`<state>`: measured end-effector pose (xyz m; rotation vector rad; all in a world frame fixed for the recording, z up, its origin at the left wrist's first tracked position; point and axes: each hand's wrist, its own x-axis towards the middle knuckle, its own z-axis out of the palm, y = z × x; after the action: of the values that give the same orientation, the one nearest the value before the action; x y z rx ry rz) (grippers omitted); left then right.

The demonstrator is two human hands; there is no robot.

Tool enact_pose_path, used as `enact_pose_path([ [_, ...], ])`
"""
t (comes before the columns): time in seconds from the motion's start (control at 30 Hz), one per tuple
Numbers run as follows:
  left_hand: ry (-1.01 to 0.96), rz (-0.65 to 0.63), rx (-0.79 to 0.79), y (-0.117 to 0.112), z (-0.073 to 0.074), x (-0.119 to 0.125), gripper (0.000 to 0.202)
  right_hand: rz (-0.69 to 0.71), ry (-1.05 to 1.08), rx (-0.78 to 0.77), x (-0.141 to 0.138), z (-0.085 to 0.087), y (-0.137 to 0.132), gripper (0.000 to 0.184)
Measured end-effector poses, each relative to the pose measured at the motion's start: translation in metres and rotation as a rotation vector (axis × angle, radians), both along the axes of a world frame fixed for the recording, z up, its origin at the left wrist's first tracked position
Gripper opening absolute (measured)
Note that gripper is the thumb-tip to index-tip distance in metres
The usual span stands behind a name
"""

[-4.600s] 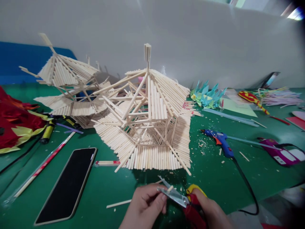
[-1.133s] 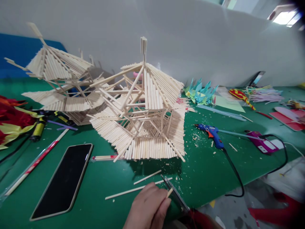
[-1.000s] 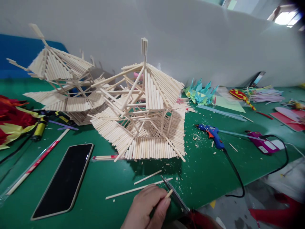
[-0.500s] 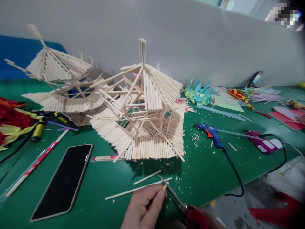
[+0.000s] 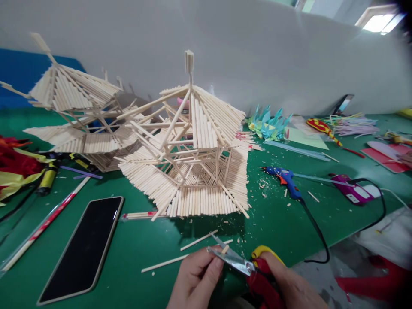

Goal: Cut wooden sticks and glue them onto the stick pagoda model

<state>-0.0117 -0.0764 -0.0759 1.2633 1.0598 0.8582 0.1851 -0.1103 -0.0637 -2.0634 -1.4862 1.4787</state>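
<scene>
My left hand (image 5: 195,277) is closed in a pinch on a short wooden stick (image 5: 225,249), whose end sticks out past the fingertips. In my right hand (image 5: 291,279) are scissors (image 5: 238,262) with red and yellow handles, their blades parted around that stick's end. Two loose wooden sticks, a shorter one (image 5: 198,240) and a longer one (image 5: 165,262), lie on the green table (image 5: 144,240) just beyond my left hand. Behind them stands a pavilion model (image 5: 206,201) built of wooden sticks, one side of its roof showing open framework.
A second stick pavilion (image 5: 72,92) stands at the back left. A phone (image 5: 82,249) lies at the left, near wrapped sticks (image 5: 48,221). To the right are a blue glue gun (image 5: 285,180) with its cable, a purple power strip (image 5: 349,189) and blue paper folds (image 5: 270,124).
The scissors have swung open and turned, so their blades now spread around the stick. My right hand has come further into view. The camera has shifted slightly.
</scene>
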Motion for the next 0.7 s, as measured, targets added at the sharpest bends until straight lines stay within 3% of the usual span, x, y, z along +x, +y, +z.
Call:
enact_pose_path([
  [0.13,0.047,0.038,0.054,0.000,-0.004,-0.003,0.019,-0.009,-0.004,0.041,-0.001,-0.004,0.003,0.031],
  [0.27,0.083,0.009,0.170,0.004,0.001,-0.004,0.017,-0.016,0.021,0.068,-0.002,-0.011,0.014,0.015],
  [0.47,0.315,-0.015,0.594,0.008,0.003,-0.005,0.017,0.000,0.020,0.066,-0.002,-0.012,0.015,0.012],
  [0.57,0.402,0.016,0.845,0.008,-0.001,-0.003,0.016,0.050,-0.016,0.043,-0.002,-0.009,0.006,0.025],
  [0.7,0.457,0.094,0.953,0.005,-0.004,0.000,0.016,0.086,-0.054,0.046,-0.005,-0.006,0.002,0.023],
])
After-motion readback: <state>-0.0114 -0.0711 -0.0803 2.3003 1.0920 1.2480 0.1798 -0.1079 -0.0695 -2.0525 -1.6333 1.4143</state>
